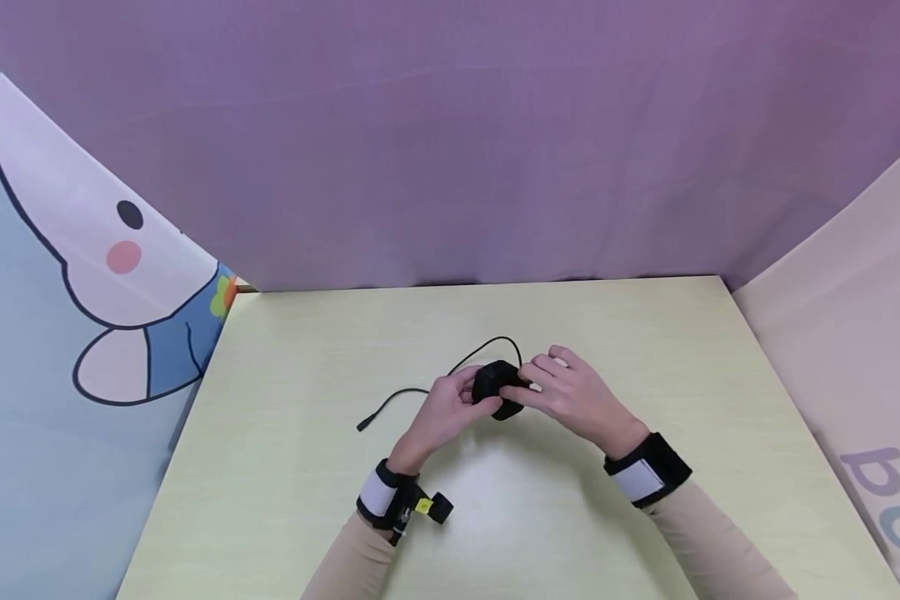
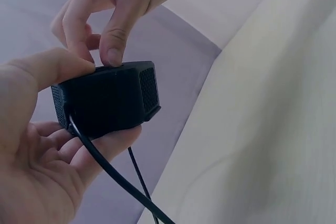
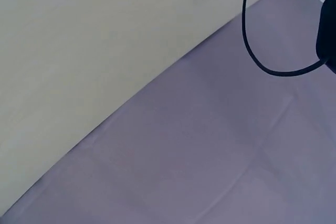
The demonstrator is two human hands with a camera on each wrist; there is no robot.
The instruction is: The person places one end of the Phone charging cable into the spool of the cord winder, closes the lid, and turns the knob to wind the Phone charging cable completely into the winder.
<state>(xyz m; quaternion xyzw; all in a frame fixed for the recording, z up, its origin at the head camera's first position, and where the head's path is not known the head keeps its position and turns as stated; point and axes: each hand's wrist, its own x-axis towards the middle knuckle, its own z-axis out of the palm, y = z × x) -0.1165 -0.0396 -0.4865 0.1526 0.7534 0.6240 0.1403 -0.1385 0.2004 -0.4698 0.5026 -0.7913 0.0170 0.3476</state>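
Note:
A small black boxy device with mesh-patterned sides (image 1: 497,388) is held above the table. My left hand (image 1: 446,408) grips it, thumb on top and fingers beneath, as the left wrist view shows. On its upper face, the thumb and a finger of my right hand (image 2: 118,3) pinch at something too small to make out. From above, the right hand (image 1: 566,396) sits at the device's right side with its fingers curled. A thin black cable (image 2: 113,174) leaves the device and loops behind the left hand. In the right wrist view only the device's edge (image 3: 326,32) shows.
The cable's plug end (image 1: 362,424) lies on the pale table (image 1: 300,350), left of the hands. A purple cloth wall (image 1: 480,167) stands along the table's back edge, with printed panels (image 1: 142,275) at the sides. Both wrists wear black straps (image 1: 648,469).

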